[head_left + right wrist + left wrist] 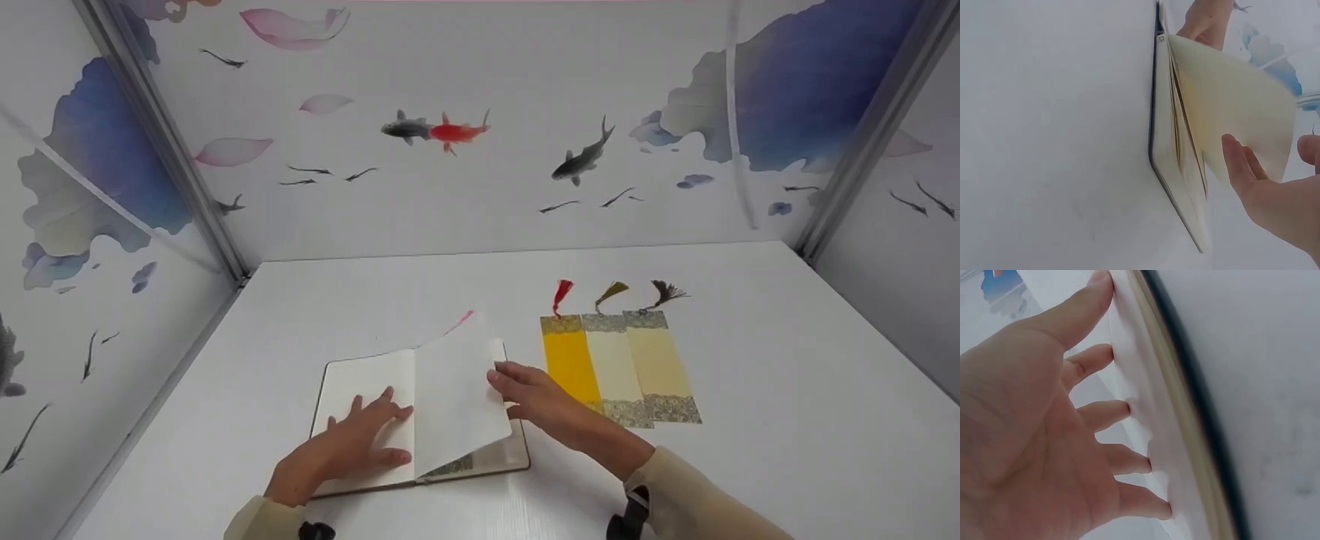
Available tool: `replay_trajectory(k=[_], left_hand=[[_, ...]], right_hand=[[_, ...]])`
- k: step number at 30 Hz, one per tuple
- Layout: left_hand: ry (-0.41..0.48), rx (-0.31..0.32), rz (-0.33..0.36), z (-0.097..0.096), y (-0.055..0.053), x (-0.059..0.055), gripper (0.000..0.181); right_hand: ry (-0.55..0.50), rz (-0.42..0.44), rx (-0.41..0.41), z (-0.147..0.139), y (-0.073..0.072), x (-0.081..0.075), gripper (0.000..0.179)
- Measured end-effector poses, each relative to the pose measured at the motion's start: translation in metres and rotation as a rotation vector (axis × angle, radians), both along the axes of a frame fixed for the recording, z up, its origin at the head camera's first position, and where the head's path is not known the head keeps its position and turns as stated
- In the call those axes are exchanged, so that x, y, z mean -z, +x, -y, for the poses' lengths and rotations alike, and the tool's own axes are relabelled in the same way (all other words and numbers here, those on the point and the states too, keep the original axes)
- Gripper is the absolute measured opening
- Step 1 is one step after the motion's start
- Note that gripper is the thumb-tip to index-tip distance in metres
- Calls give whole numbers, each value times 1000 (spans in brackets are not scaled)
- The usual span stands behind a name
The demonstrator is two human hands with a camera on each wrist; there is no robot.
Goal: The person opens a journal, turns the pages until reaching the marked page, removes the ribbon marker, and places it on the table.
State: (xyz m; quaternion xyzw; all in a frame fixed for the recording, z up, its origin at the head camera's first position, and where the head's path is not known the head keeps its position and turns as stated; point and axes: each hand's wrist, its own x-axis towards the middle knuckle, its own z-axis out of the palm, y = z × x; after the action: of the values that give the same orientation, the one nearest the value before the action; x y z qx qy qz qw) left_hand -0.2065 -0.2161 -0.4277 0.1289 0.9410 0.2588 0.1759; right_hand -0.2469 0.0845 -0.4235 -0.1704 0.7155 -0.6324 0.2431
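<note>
An open notebook (367, 367) with a dark cover lies on the white table. The spread fingertips of my left hand (360, 435) press on its left page; the left wrist view shows this hand (1044, 433) with fingers apart. On the right, a loose page (461, 390) stands lifted. My right hand (551, 405) is at its outer edge, and in the right wrist view the fingers of that hand (1275, 202) lie against the page's underside, the thumb apart. Under the page shows a lace-patterned strip (454, 466). A pink tassel (460, 322) pokes out at the top.
Right of the notebook lie three overlapping bookmarks: a yellow one (571, 360) with a red tassel, a cream one (616, 367) with an olive tassel, and a beige one (660, 360) with a dark tassel. White panels (480, 202) painted with fish enclose the table.
</note>
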Motion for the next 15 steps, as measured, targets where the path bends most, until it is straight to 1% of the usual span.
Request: replay_trajectory(k=[3, 6, 7, 10, 13, 15], left_hand=[[4, -31, -23, 2, 6, 0, 70], [-9, -81, -63, 4, 11, -2, 60], [-8, -102, -78, 5, 12, -4, 57], [17, -169, -120, 10, 14, -9, 50], [62, -230, -154, 17, 16, -14, 56], [94, -268, -177, 22, 18, -18, 61]], right_hand=[[5, -43, -61, 7, 3, -2, 68], [14, -126, -134, 16, 6, -4, 55], [35, -175, -151, 19, 8, -4, 50], [150, -336, -194, 26, 14, -5, 40], [310, -515, -241, 33, 21, -5, 46], [404, -610, -275, 38, 26, -6, 51]])
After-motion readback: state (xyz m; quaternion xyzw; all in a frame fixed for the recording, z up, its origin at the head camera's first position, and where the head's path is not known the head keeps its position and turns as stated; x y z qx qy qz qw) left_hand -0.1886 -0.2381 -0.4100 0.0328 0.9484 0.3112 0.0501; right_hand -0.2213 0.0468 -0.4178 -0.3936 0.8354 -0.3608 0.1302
